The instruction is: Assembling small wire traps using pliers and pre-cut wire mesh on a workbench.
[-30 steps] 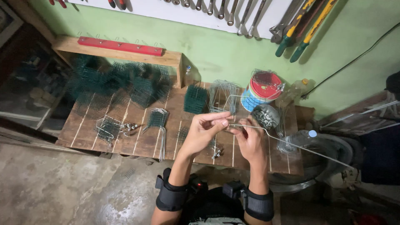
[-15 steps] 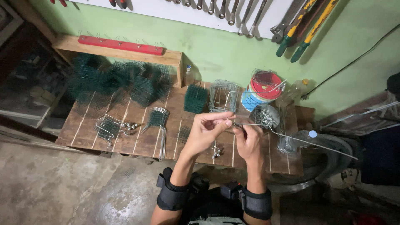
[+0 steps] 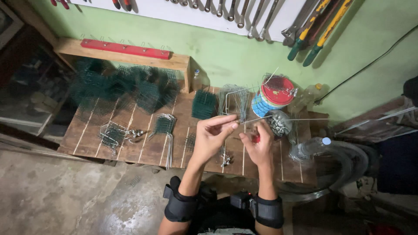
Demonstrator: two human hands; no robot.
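Observation:
My left hand [image 3: 213, 134] pinches one end of a thin steel wire [image 3: 300, 119] above the wooden workbench [image 3: 130, 143]. The wire runs off to the right, past a small bowl of metal bits [image 3: 278, 125]. My right hand [image 3: 259, 146] is closed close beside the left one, on the wire and on a small tool with a red part showing between its fingers. Both forearms wear black wrist bands. Bent wire frames [image 3: 235, 100] stand just beyond my hands.
Dark green wire mesh pieces [image 3: 126, 87] pile at the bench's back left, one green block [image 3: 203, 104] nearer. A stack of round tins with a red lid [image 3: 274, 95], a plastic bottle [image 3: 309, 148], wire loops [image 3: 164, 126] and a wall rack of wrenches and cutters surround the work.
The long wire swung up from slanting down-right to nearly level. My right hand moved in closer to the left hand.

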